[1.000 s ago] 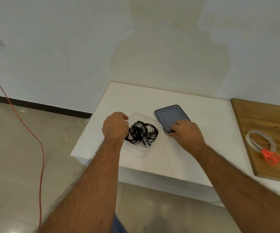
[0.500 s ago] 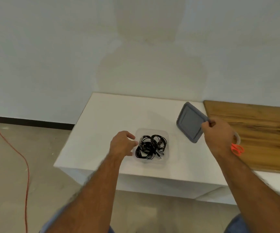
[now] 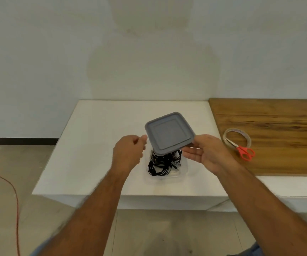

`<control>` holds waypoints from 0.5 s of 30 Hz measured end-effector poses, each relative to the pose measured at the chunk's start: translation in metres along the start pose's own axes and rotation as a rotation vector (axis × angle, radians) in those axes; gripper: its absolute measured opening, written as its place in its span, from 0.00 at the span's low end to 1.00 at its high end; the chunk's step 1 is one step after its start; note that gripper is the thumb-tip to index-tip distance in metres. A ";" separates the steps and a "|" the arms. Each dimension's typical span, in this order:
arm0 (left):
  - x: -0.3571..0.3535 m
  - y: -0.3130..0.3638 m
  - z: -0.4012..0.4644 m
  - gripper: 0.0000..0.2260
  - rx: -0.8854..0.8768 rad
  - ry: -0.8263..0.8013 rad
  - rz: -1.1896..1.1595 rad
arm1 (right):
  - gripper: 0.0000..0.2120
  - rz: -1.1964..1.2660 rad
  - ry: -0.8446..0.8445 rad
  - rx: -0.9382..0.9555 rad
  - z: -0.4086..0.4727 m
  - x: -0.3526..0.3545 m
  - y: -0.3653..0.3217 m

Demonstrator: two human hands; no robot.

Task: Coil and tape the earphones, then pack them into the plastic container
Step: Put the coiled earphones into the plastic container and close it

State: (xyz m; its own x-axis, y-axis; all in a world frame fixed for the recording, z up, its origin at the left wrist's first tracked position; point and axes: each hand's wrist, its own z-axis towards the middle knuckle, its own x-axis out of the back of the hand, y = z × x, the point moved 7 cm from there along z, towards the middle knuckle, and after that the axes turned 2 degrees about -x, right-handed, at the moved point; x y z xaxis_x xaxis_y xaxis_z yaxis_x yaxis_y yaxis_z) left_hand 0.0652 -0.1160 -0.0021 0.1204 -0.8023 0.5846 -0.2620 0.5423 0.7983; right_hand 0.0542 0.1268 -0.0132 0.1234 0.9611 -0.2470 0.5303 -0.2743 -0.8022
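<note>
Forearms: both reach in from the bottom edge, cut off below the elbows; a bit of blue cloth shows at each lower corner.
Left hand point(image 3: 128, 154): hovers just left of the container, fingers loosely curled and holding nothing; its fingertips are blurred, so whether they touch the lid's left corner cannot be told.
Right hand point(image 3: 207, 154): palm turned up, fingers under the lid's right edge and thumb on top, pinching it.
Lid point(image 3: 169, 133): grey, square with rounded corners, held tilted in the air above the container; it hides the container's far side.
Plastic container point(image 3: 183, 168): clear, sits near the front edge of the bench, about midway along it; its walls are hard to make out against the white top.
Earphones point(image 3: 161, 164): black coils lying inside the container, their far part hidden behind the lid; no tape on them can be made out.
Bench point(image 3: 97, 145): white, its right end cut off by the frame.
Wooden board point(image 3: 270, 130): lies on the bench's right part, reaching the far edge.
Scissors point(image 3: 244, 151): orange handles, on the board's near left part, blades lying across the tape roll.
Tape roll point(image 3: 248, 138): clear, flat on the board; no writing readable.
Cable point(image 3: 15, 198): red, on the floor at left.
Writing: none legible anywhere.
</note>
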 end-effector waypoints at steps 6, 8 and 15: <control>0.005 -0.001 0.002 0.05 0.038 -0.026 -0.325 | 0.16 -0.358 -0.028 0.027 -0.006 -0.023 0.007; 0.005 -0.005 0.001 0.05 0.046 -0.048 -0.312 | 0.17 -0.670 -0.001 0.133 -0.007 -0.021 -0.002; -0.004 -0.009 -0.012 0.05 0.043 -0.129 0.003 | 0.10 -1.049 0.154 0.233 -0.003 -0.002 -0.011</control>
State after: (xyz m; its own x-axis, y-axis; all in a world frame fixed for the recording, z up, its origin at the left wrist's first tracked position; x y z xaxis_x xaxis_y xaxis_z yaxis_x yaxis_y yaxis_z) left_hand 0.0781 -0.1143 -0.0101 -0.0044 -0.8275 0.5614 -0.3034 0.5361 0.7878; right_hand 0.0506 0.1281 -0.0018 -0.1859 0.7092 0.6801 0.2623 0.7029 -0.6612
